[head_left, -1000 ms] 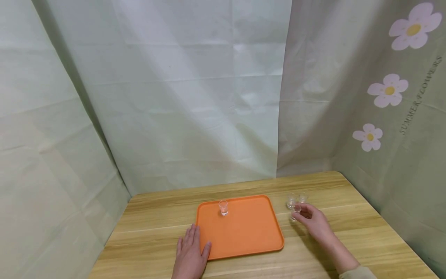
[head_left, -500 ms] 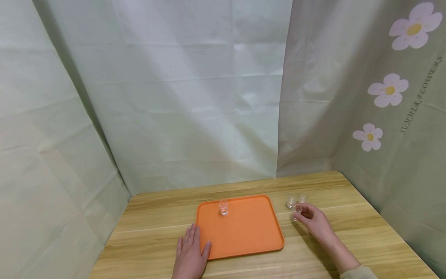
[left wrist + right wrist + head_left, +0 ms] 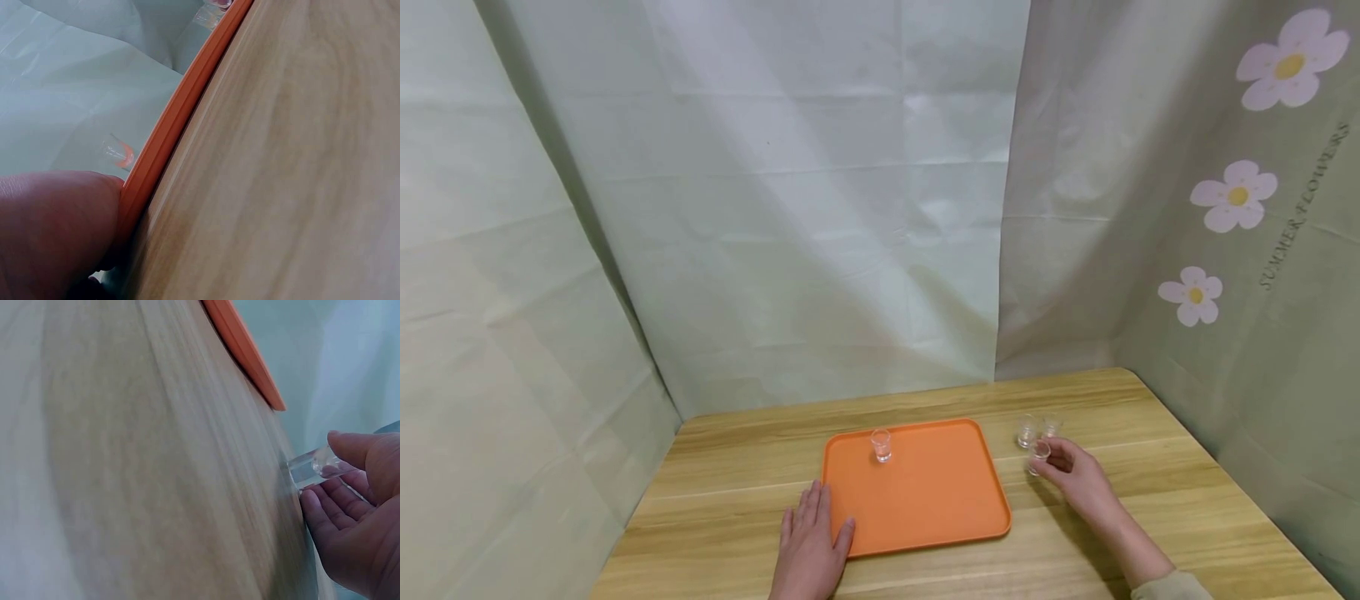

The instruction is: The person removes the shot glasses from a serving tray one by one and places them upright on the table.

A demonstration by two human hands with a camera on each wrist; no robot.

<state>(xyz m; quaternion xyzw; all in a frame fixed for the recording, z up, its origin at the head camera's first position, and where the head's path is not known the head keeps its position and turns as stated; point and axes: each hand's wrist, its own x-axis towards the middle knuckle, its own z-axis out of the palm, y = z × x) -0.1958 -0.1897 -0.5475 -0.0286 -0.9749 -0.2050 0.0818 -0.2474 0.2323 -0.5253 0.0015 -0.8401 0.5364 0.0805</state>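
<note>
My right hand (image 3: 1081, 481) pinches a small clear shot glass (image 3: 1038, 459) between thumb and fingers, to the right of the orange tray (image 3: 925, 500). In the right wrist view this upright glass (image 3: 304, 470) has its thick base at or very near the table surface. Two more shot glasses, one on the left (image 3: 1027, 432) and one on the right (image 3: 1052, 426), stand just behind it. Another shot glass (image 3: 882, 447) stands on the tray near its back left corner. My left hand (image 3: 811, 546) lies with straight fingers along the tray's left edge, its thumb over the front left corner.
The wooden table (image 3: 737, 492) extends around the tray on all sides. Pale fabric sheets (image 3: 820, 208) hang behind the table and at both sides, and the right sheet (image 3: 1240, 350) carries printed flowers.
The held shot glass has shifted very slightly to the right in the right hand's fingers. The left hand, the tray and the other glasses have stayed in place.
</note>
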